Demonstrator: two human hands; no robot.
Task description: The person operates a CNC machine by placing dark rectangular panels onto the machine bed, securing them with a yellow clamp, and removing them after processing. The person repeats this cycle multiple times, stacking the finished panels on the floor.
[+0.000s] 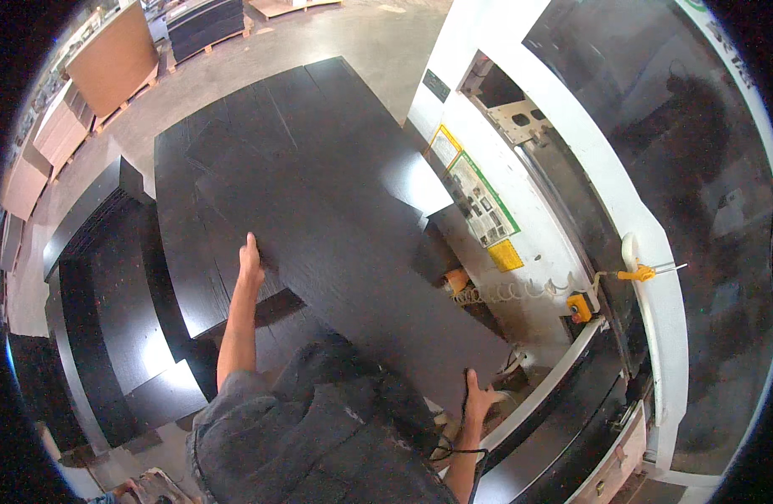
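Note:
A long black board point(344, 252) lies slantwise in front of me, its near end close to my body. My left hand point(250, 262) grips its left edge, thumb on top and the fingers mostly hidden. At its near right corner my right hand point(480, 396) holds the edge, thumb upward, fingers partly out of sight. Beyond and under it spreads a stack of black boards point(260, 118), and I cannot tell how much of the held board rests on them.
Along the right stands a white machine point(664, 336) with a dark window, a yellow air gun point(637, 274), a coiled hose point(521, 291) and a yellow switch box point(579, 307). More black boards point(134, 311) are stacked at left. Brown panels point(113, 59) sit on pallets farther back.

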